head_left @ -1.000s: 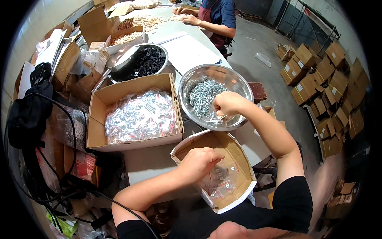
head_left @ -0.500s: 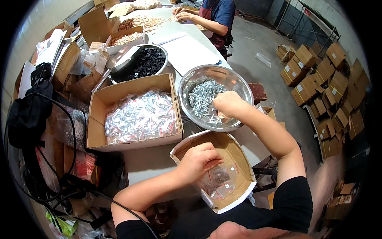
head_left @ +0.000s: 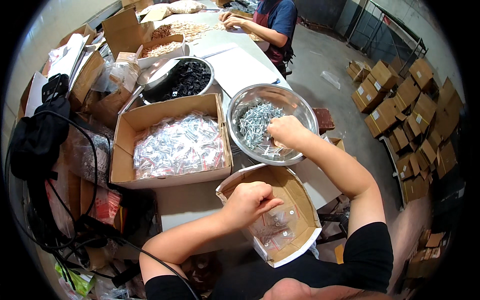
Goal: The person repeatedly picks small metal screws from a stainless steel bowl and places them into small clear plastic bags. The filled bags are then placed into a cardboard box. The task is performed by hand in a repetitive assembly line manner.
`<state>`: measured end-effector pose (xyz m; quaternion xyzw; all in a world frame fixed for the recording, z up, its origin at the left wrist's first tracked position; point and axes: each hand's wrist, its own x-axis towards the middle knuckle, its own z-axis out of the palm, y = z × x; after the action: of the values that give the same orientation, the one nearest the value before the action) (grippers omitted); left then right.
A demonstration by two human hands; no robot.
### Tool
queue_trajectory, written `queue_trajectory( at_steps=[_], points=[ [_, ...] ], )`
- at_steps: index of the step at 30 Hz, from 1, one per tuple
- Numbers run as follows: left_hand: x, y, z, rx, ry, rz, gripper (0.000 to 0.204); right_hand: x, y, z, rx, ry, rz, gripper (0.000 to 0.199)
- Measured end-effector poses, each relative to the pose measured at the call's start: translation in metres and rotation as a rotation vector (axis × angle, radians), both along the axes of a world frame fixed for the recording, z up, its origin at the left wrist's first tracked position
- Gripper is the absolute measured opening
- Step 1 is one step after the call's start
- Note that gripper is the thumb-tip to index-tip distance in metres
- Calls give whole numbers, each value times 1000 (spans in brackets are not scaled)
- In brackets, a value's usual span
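My right hand (head_left: pixel 287 131) reaches over the near right rim of a round steel bowl (head_left: pixel 305 107) with its fingers curled down at the screws. Loose silvery screws (head_left: pixel 255 120) lie heaped in the bowl. Closed, with the thumb pressed against the fingers, my left hand (head_left: pixel 252 201) hovers over a shallow cardboard tray (head_left: pixel 306 227). Whatever it pinches is hidden. Inside the tray lie several small clear zip bags (head_left: pixel 277 227), some with a small pale round piece showing. The right fingertips are hidden too.
Left of the bowl stands a cardboard box (head_left: pixel 122 150) full of filled clear bags (head_left: pixel 180 147). Behind it is a steel bowl of black parts (head_left: pixel 187 77). Cables (head_left: pixel 92 165) hang at the left. Across the table a co-worker (head_left: pixel 275 25) handles small pieces. Cartons (head_left: pixel 385 112) are stacked at right.
The view has shifted slightly. My left fingers have curled in more, with the thumb sticking out over the tray. My right hand stays at the screws, nearly unmoved.
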<state>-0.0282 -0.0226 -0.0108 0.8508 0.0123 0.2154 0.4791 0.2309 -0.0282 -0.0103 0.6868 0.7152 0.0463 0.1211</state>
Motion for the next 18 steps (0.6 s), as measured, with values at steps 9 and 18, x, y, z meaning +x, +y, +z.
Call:
queue_trajectory(
  at_steps=[9, 18],
  points=[
    [6, 1, -7, -56, -88, 21, 11, -20, 4, 18, -144, 347, -76, 16],
    [2, 1, 0, -132, 34, 38, 14, -22, 10, -4, -84, 140, -52, 17]
  ],
)
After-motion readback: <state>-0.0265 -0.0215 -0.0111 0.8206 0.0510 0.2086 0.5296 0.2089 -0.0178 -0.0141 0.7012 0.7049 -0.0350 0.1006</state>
